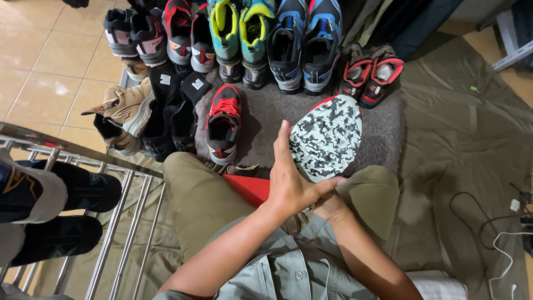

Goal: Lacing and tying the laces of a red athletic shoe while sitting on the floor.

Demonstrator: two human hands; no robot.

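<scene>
A shoe is held sole-up over my lap; the sole is white with black blotches and has a red rim. My left hand grips its near heel end, thumb pointing up along the sole's left edge and fingers wrapped across to the right. My right hand is tucked under the left fingers at the same end, and its own fingers are hidden. A red flat object lies on my lap beneath the hands.
Several pairs of shoes stand in rows ahead on a grey mat, among them a red-and-black shoe and a tan one. A metal rack with dark shoes stands at left. Cables lie on the olive cloth at right.
</scene>
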